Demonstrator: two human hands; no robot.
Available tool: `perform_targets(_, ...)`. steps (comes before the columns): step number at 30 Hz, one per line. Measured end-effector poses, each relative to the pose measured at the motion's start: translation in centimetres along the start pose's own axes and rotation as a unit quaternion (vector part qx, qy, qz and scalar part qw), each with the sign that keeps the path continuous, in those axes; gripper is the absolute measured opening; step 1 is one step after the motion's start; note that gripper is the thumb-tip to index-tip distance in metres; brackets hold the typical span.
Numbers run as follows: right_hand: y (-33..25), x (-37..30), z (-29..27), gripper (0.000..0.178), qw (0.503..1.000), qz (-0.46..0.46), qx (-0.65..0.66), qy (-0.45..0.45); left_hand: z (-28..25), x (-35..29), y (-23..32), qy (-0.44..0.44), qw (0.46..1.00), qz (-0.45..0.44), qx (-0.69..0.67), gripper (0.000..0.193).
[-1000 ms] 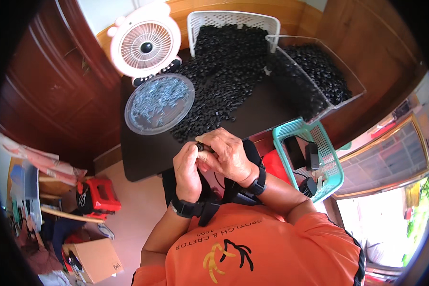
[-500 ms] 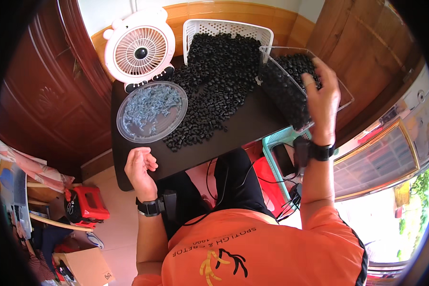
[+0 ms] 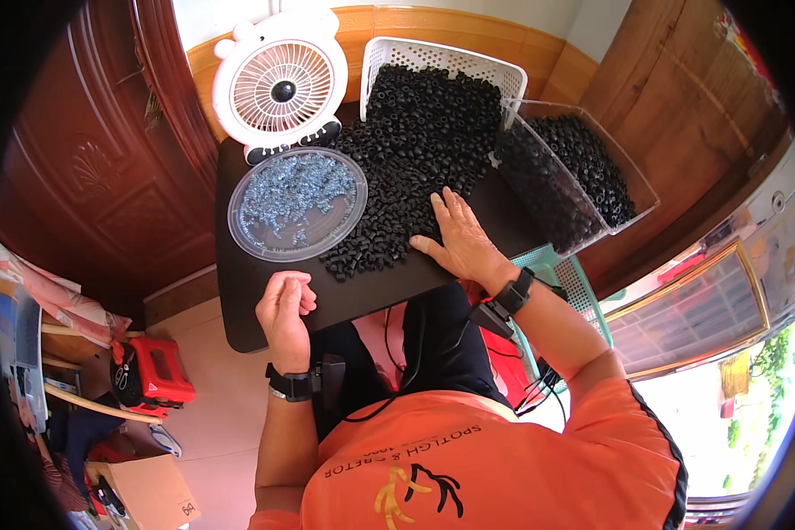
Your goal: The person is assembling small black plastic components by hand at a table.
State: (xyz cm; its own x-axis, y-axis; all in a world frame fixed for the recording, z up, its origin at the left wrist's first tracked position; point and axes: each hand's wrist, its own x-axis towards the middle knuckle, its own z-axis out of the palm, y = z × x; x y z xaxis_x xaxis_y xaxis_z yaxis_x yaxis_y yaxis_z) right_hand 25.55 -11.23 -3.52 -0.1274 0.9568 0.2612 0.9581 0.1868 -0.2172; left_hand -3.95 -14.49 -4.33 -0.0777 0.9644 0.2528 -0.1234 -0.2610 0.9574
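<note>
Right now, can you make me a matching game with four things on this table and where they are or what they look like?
Things:
1. Fan
2. Round tray
3. Right hand
4. Box-shaped bin

Clues:
A. palm down at the edge of the loose black pieces
B. see-through, with black pieces inside
C. pale, with a black middle
D. holds lots of tiny bluish bits

Right pairs: 1-C, 2-D, 3-A, 4-B
</note>
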Motion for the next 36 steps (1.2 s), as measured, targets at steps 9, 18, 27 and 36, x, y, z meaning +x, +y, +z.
perform_targets(9, 0.1, 5.0, 0.9, 0.076, 0.999, -0.022, 0.006, -0.039, 0.2, 0.0, 0.5, -0.143, 0.979, 0.063, 0.134, 0.021)
perform_targets(18, 2.5, 7.6, -2.2, 0.056, 0.987, -0.126, 0.061, 0.086, 0.1, 0.0, 0.6, -0.154, 0.975, 0.059, 0.147, 0.022)
perform_targets(27, 10.7, 14.2, -1.3, 0.079, 0.994, 0.093, -0.022, 0.052, 0.2, 0.1, 0.3, -0.147, 0.983, 0.029, 0.105, 0.02)
perform_targets(36, 9.8, 13.1, 1.3, 0.066, 0.994, 0.096, -0.02, 0.043, -0.1, 0.3, 0.2, -0.144, 0.987, 0.014, 0.075, 0.018)
